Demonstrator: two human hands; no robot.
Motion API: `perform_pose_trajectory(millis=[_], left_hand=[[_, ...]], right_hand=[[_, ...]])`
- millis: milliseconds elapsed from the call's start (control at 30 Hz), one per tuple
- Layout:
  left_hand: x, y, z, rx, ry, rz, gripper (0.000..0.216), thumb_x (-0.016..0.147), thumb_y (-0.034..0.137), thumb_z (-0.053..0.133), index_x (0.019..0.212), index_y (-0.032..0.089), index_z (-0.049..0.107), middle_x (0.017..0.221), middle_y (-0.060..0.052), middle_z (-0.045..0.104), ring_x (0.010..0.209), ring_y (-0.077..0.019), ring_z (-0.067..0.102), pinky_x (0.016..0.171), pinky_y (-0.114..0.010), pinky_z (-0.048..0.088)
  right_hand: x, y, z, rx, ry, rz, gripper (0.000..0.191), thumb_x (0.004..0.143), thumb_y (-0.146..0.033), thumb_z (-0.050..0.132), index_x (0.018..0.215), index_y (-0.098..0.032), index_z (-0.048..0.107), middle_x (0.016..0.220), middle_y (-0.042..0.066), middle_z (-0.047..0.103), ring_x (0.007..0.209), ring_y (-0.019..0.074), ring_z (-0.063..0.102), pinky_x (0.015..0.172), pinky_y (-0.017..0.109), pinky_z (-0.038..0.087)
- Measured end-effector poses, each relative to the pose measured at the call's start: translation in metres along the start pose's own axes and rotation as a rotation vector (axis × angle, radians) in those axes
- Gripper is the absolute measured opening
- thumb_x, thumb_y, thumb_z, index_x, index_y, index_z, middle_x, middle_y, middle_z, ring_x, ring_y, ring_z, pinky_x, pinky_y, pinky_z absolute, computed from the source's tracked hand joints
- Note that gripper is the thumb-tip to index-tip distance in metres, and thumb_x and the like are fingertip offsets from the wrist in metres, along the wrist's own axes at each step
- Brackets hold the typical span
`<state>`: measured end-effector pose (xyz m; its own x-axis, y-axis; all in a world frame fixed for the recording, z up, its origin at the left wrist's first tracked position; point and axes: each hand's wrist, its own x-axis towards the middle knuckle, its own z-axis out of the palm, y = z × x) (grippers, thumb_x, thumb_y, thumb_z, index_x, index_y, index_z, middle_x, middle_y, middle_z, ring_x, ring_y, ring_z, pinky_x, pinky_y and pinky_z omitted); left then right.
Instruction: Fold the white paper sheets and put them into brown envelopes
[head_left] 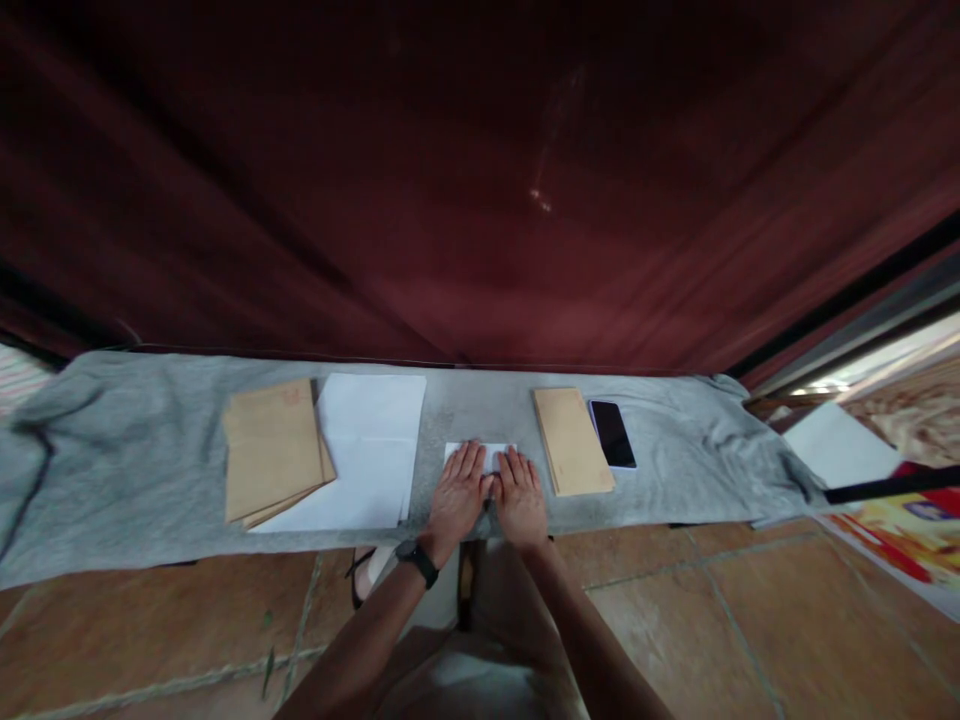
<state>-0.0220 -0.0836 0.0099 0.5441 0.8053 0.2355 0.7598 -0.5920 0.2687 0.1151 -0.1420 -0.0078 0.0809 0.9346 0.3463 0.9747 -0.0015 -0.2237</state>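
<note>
Folded paper [480, 455] between sheets [367, 450] and envelopes [574, 440]

My only view: head camera, worn high, looking forward and steeply down. Grey cloth-covered desk [150, 470] spans mid-frame, moderately near. Dark red curtain [480, 180] fills top, brown tiled floor [712, 620] bottom. No second view.

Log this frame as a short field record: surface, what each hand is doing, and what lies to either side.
surface: grey cloth spread over a long table
left hand: left hand flat, pressing on folded white paper
right hand: right hand flat on the same paper, beside the left
wrist: black watch on the left wrist
left side: brown envelopes overlapping white sheets
right side: brown envelope stack, then a dark phone touching it
backdrop: dark red curtain
</note>
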Motion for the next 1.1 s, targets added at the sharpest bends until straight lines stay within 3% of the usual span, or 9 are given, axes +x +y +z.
perform_pose_trajectory(millis=[800,1000,1100], left_hand=[[-0.016,-0.008,0.001,0.091,0.04,0.0,0.059,0.099,0.041,0.045,0.15,0.012,0.043,0.157,-0.016,0.043,0.149,-0.0287,0.035,0.121,-0.049,0.033],[-0.039,0.004,0.002,0.046,0.039,0.154,0.05,0.101,0.036,0.043,0.149,0.02,0.046,0.159,-0.01,0.043,0.15,-0.0256,0.034,0.121,-0.049,0.034],[-0.05,0.004,0.0,0.054,0.034,0.162,0.05,0.101,0.037,0.045,0.149,0.023,0.046,0.158,-0.008,0.044,0.149,-0.0251,0.036,0.121,-0.05,0.034]], right_hand=[[-0.027,0.011,0.002,-0.093,0.088,-0.008,0.057,0.107,-0.036,0.036,0.157,-0.01,0.031,0.154,0.019,0.047,0.143,0.0301,0.042,0.118,0.051,0.029],[-0.029,0.011,0.002,-0.108,0.099,0.001,0.058,0.106,-0.037,0.037,0.156,-0.008,0.032,0.155,0.018,0.045,0.142,0.0309,0.043,0.117,0.05,0.03],[-0.029,0.011,0.002,-0.106,0.104,-0.01,0.058,0.106,-0.037,0.037,0.156,-0.008,0.033,0.155,0.018,0.045,0.142,0.0309,0.044,0.117,0.05,0.031]])
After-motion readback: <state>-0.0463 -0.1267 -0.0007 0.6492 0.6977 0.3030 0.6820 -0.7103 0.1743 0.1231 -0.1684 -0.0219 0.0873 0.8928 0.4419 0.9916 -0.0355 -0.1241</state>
